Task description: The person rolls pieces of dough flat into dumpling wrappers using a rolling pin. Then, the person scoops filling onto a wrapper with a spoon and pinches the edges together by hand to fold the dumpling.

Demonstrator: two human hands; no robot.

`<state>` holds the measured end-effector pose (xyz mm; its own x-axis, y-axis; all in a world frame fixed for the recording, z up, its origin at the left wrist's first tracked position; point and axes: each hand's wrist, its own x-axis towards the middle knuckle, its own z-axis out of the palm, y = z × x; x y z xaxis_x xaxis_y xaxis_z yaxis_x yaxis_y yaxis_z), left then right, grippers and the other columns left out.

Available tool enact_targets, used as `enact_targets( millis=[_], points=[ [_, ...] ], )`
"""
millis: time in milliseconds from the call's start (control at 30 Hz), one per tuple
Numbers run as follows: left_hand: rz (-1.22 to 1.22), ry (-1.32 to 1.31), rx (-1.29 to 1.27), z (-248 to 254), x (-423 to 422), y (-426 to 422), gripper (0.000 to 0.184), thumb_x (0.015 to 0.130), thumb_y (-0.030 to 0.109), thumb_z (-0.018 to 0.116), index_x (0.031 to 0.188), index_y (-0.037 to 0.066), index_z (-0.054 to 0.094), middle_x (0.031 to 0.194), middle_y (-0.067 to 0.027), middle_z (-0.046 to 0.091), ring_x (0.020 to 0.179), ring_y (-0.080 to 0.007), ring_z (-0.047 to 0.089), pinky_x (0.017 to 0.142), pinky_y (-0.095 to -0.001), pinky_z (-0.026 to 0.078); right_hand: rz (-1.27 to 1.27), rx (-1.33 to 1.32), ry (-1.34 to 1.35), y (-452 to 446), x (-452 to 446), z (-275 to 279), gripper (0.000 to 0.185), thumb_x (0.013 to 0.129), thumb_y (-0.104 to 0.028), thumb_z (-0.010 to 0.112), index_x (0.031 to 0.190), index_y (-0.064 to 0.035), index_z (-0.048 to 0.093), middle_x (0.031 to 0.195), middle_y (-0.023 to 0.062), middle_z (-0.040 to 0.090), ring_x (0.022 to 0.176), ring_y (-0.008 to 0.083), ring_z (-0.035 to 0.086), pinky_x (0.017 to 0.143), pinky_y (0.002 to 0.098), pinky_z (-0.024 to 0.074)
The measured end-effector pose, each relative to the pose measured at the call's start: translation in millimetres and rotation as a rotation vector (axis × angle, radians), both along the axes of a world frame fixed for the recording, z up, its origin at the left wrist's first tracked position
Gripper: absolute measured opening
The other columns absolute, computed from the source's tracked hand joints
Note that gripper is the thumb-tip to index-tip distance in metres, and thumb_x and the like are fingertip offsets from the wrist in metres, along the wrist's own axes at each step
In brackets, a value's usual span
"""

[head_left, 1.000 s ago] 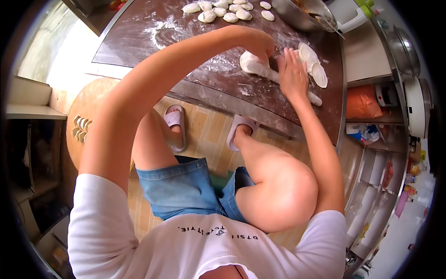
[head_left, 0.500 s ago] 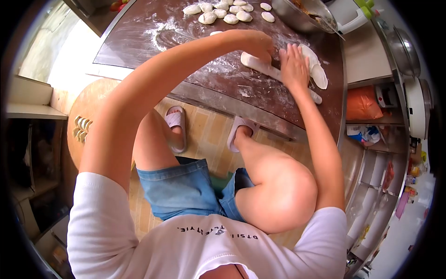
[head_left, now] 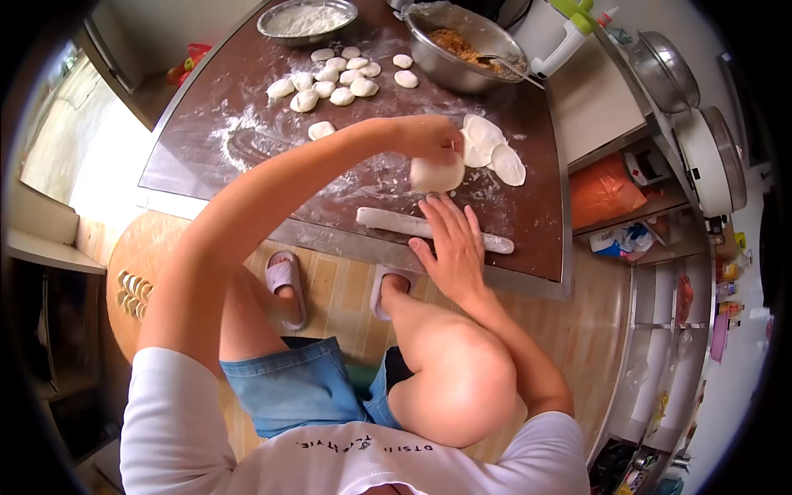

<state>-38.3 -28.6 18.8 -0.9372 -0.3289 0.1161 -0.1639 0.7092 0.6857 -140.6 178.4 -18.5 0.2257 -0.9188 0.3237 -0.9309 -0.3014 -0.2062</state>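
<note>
Rolling pin (head_left: 384,219) has come off the dough and swung toward the near edge of the bench (head_left: 536,254), lying roughly along it. Right hand (head_left: 455,249) rests on its right part, fingers long and slightly spread, draped over it rather than wrapped round, probably just so it won't wander off the edge. Left hand (head_left: 429,137) has the dough round (head_left: 437,173), fingers bunched at its far side and looking like a pinch, though blur hides the exact grip. That round sits between the pin and the overlapping flat sheets (head_left: 483,139) toward the right edge. Guessing those are kept separate from the thick discs (head_left: 341,96) farther left so they don't get mixed up. Filling bowl (head_left: 445,76) and flour dish (head_left: 285,41) are up by the far edge, which I reckon leaves the near half free for rolling.

Writing: dark letters on the shirt (head_left: 239,474) are upside down from this angle and I can't read them for sure. Blue-and-white packet (head_left: 609,242) on the shelf has no legible print, no brand I can make out.
</note>
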Motion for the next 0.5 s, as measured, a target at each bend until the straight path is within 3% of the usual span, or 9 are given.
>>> enact_targets(
  millis=[67,100,167,233,267,300,367,433,500],
  points=[
    [0.126,0.115,0.002,-0.7,-37.3,-18.7,0.024,0.079,0.018,0.059,0.096,0.002,0.062,0.088,-0.0120,0.064,0.080,-0.0215,0.061,0.072,-0.0345,0.048,0.014,-0.022,-0.010,-1.1,-2.4,-1.0,0.051,0.082,-0.033,0.057,0.121,-0.0019,0.047,0.126,0.0130,0.047,0.124,0.0279,0.036,0.103,0.0463,0.0227],
    [0.241,0.076,0.216,-3.2,-48.9,-36.2,0.027,0.077,0.020,0.062,0.098,0.002,0.062,0.088,-0.0131,0.064,0.078,-0.0209,0.062,0.070,-0.0345,0.049,0.020,-0.029,-0.016,-1.4,-3.7,-1.1,0.051,0.082,-0.033,0.057,0.121,-0.0017,0.048,0.127,0.0130,0.046,0.124,0.0283,0.036,0.103,0.0465,0.0230],
    [0.395,-0.147,0.140,-11.4,-55.6,-73.5,0.030,0.077,0.026,0.062,0.100,0.007,0.063,0.089,-0.0120,0.065,0.078,-0.0230,0.063,0.070,-0.0357,0.050,0.018,-0.032,-0.029,-2.2,-5.6,-1.0,0.050,0.082,-0.034,0.056,0.120,-0.0015,0.049,0.127,0.0137,0.046,0.124,0.0290,0.036,0.102,0.0471,0.0239],
    [0.643,-0.376,-0.260,3.9,-29.6,-68.2,0.030,0.076,0.029,0.060,0.099,0.012,0.065,0.089,-0.0110,0.065,0.082,-0.0254,0.063,0.072,-0.0359,0.049,0.022,-0.035,-0.030,-3.2,-5.3,-1.7,0.050,0.082,-0.034,0.056,0.119,-0.0015,0.049,0.127,0.0141,0.046,0.124,0.0293,0.036,0.102,0.0473,0.0243],
    [0.725,-0.148,-0.234,0.6,-7.3,-72.1,0.025,0.075,0.029,0.058,0.093,0.013,0.066,0.089,-0.0110,0.065,0.085,-0.0285,0.062,0.073,-0.0367,0.049,0.027,-0.069,-0.032,-4.0,-4.8,-1.3,0.049,0.080,-0.031,0.059,0.118,-0.0021,0.050,0.125,0.0130,0.047,0.120,0.0292,0.040,0.100,0.0456,0.0272],
    [0.807,-0.051,-0.372,-6.2,7.6,-85.6,0.020,0.075,0.024,0.059,0.087,0.010,0.067,0.090,-0.0127,0.064,0.085,-0.0292,0.061,0.073,-0.0371,0.048,0.023,-0.071,-0.058,-4.9,-3.8,-0.8,0.048,0.078,-0.029,0.061,0.118,-0.0039,0.051,0.123,0.0110,0.048,0.119,0.0281,0.041,0.099,0.0443,0.0282],
    [0.777,-0.092,-0.436,-1.7,39.0,-93.0,0.016,0.075,0.018,0.057,0.085,0.010,0.067,0.090,-0.0126,0.064,0.083,-0.0299,0.061,0.071,-0.0384,0.048,0.018,-0.067,-0.103,-4.7,-1.1,1.4,0.047,0.075,-0.025,0.064,0.117,-0.0077,0.052,0.120,0.0069,0.050,0.115,0.0258,0.043,0.097,0.0416,0.0302],
    [0.745,-0.098,-0.447,-15.2,43.7,-104.8,0.016,0.075,0.014,0.057,0.087,0.010,0.067,0.085,-0.0130,0.064,0.082,-0.0308,0.061,0.071,-0.0389,0.047,0.018,-0.101,-0.097,-6.3,1.3,5.8,0.040,0.071,-0.021,0.067,0.108,-0.0109,0.057,0.101,0.0047,0.053,0.097,0.0237,0.049,0.082,0.0388,0.0395],
    [0.682,-0.084,-0.465,-30.6,26.2,-115.5,0.021,0.075,0.013,0.056,0.093,0.011,0.067,0.089,-0.0138,0.064,0.084,-0.0317,0.060,0.074,-0.0394,0.047,0.026,-0.061,-0.120,-8.0,0.0,5.5,0.040,0.069,-0.018,0.069,0.107,-0.0121,0.058,0.096,0.0033,0.053,0.092,0.0226,0.049,0.079,0.0378,0.0406]
  ],
)
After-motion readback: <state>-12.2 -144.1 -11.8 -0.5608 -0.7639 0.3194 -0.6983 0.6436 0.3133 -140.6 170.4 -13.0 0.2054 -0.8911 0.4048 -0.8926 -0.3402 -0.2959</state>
